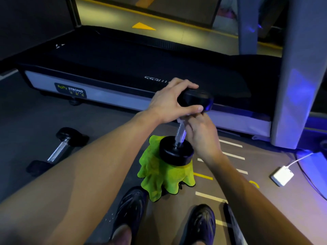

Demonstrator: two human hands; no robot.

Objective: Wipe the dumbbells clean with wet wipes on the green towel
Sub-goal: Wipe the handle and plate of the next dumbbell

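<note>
The dumbbell (184, 128) stands on end, tilted a little, its lower head planted on the crumpled green towel (159, 175), which lies on the gym floor (106, 135) in front of the person's shoes, just short of the treadmill's (123, 68) near edge. The left hand (169, 101) has its grip curled over the upper head, thumb along the near side and fingers over the top, holding it steady. The right hand (201, 133) has its grip closed round the upper part of the chrome handle, with a scrap of pale wet wipe (180, 121) showing between the fingers and the bar.

As I read it, the handle is being wiped. To do that well, the left hand should keep the top head firmly pinned so the weight does not topple off the towel, while the right hand twists the wipe round the knurled bar and draws it down the full length to the lower head, reaching the joint where bar meets head.

A second dumbbell (56, 151) lies on its side on the floor, well apart to the left of the towel; whether it is cleaned yet I cannot tell. A white charger block (282, 175) with its cable lies on the floor to the right. No container or wipe packet is in sight.
</note>
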